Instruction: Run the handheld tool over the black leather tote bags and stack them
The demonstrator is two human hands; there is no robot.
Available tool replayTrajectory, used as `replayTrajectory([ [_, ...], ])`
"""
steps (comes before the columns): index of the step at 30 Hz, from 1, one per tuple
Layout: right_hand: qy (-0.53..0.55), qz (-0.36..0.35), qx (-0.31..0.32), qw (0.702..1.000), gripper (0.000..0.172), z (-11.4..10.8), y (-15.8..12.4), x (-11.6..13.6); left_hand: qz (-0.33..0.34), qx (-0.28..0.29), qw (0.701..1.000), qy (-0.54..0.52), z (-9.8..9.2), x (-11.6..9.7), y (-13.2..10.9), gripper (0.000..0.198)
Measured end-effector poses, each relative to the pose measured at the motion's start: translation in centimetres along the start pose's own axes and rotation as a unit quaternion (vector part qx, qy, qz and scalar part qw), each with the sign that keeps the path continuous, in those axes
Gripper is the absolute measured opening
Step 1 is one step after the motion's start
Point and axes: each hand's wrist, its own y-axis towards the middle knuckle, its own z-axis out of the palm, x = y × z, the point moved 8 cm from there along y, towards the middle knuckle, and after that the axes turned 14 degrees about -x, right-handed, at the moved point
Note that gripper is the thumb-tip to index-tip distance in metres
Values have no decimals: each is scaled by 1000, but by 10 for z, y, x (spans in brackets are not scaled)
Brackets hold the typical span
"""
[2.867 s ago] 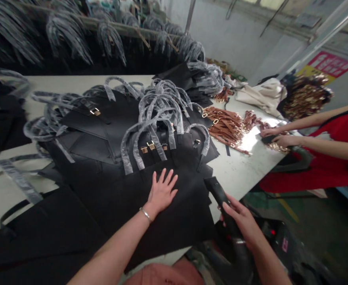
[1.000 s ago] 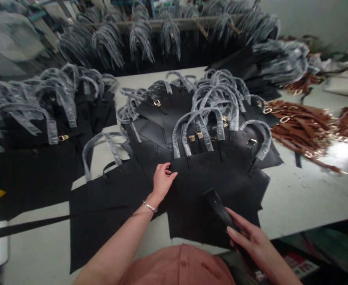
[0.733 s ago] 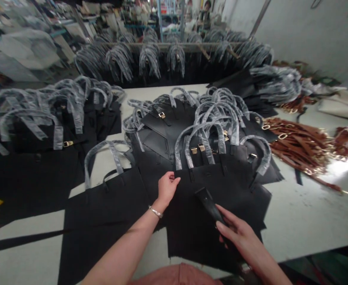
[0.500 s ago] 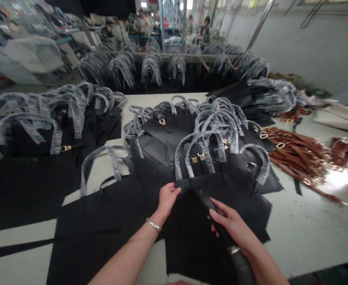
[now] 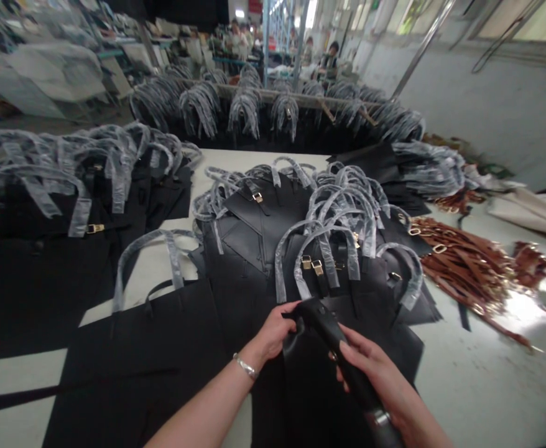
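My left hand (image 5: 277, 331), wearing a silver bracelet, pinches the top edge of a black leather bag panel (image 5: 310, 386) and lifts it slightly. In my right hand (image 5: 366, 364) is a black hand-held tool (image 5: 347, 348) with a long handle and a silver ring. Its head lies over the panel's edge, right beside my left fingers; the working tip is hidden. Behind the panel stand handles wrapped in clear film (image 5: 329, 233) and gold buckles (image 5: 317, 267). Left of my left arm lies another black panel (image 5: 156, 339) with a wrapped handle.
More black bag pieces with wrapped handles (image 5: 119, 180) pile up at the left. Brown straps (image 5: 464, 255) with gold clips lie on the white table (image 5: 501, 379) at the right. Across the back, a rail (image 5: 291, 96) holds many wrapped handles. People sit farther off.
My left hand has moved right and raised the panel's edge, which now bends up. The tool's head has come against that edge near my fingers. The view has tilted slightly.
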Motion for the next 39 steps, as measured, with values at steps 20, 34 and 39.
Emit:
replayTrajectory([
  [20,-23,-14,-41,999,70,-14,-18,-9,-7,-36,999,20,-9,11,-5,61],
  [34,-48,5,57,997,72,42,-31,-9,111,33,993,-2,-28,21,-35,22],
  [39,-27,-22,20,999,76,46,-24,-2,97,44,994,3,-22,28,-38,27],
])
